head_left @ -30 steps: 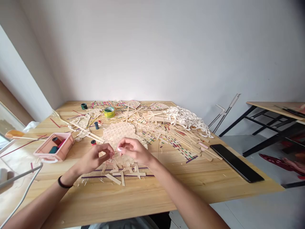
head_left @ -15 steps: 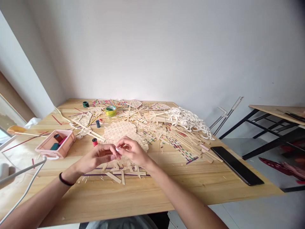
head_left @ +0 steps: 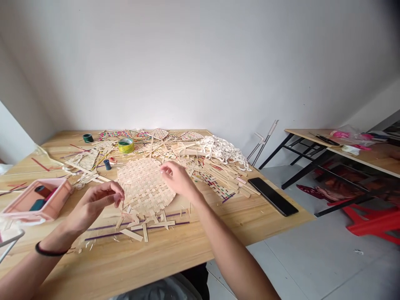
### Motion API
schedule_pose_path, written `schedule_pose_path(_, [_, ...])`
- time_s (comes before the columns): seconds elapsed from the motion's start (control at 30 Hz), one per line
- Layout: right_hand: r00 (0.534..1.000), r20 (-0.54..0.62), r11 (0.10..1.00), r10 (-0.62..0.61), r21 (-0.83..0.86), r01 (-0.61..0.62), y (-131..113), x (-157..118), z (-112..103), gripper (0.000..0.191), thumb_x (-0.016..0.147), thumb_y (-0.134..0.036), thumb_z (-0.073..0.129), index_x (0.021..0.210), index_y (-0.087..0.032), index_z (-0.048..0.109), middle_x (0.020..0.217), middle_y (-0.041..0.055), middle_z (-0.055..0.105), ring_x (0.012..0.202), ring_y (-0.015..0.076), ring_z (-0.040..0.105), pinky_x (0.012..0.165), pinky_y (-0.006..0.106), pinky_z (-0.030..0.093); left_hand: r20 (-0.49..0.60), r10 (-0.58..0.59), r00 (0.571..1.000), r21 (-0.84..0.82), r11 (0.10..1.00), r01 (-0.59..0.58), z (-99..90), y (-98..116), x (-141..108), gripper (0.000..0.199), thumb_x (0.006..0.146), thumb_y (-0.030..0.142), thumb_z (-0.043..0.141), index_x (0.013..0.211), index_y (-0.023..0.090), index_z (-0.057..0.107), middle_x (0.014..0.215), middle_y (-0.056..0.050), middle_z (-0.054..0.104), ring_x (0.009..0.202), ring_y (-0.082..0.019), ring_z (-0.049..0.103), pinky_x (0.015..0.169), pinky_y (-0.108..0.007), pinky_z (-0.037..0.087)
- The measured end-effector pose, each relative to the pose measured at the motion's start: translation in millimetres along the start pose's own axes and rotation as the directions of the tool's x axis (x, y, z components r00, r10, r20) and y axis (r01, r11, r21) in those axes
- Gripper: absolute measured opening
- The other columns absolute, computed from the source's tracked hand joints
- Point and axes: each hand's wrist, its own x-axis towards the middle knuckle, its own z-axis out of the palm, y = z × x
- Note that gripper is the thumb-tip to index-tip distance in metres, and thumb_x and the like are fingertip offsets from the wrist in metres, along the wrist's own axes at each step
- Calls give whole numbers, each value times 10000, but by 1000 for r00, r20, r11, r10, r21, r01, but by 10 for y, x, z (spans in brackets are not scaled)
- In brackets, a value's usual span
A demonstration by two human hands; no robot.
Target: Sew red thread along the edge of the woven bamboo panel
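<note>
Left hand point(head_left: 98, 202) and right hand point(head_left: 178, 179) have parted near a woven mat point(head_left: 140, 179); fingers curled; cannot tell if pinching anything.

One large woven disc point(head_left: 143, 181), centre; one pink box point(head_left: 59, 204), lower left, with perhaps three spools point(head_left: 37, 205); one phone point(head_left: 272, 196), right of centre.
</note>
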Motion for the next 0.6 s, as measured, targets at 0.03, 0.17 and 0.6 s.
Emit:
schedule_pose_path(0.03, [996,-29,991,87,-104,-90,56,18,-89,73,988,-196,598,1004,-187,669,1070,84,710,923,188,645,846,313,471,4,0,1000,6,1000,0,0,6,0,177,934,343,709,825,204,722,790,-8,656,731,-164,564,662,-271,468])
schedule_pose_path(0.17, [956,-17,927,293,-241,-288,218,38,-272,117,974,-253,636,914,-168,690,881,115,724,782,244,656,732,320,423,113,-79,990,82,994,70,21,56,-2,247,942,387,688,802,184,693,804,-27,665,767,-186,589,731,-296,488])
schedule_pose_path(0.6, [926,256,954,277,-188,-233,192,35,-233,275,995,-102,487,1165,-193,683,964,16,782,800,111,696,706,180,445,238,-142,961,138,984,111,13,22,-7,295,982,438,640,860,170,666,858,-57,657,818,-198,604,780,-305,472])
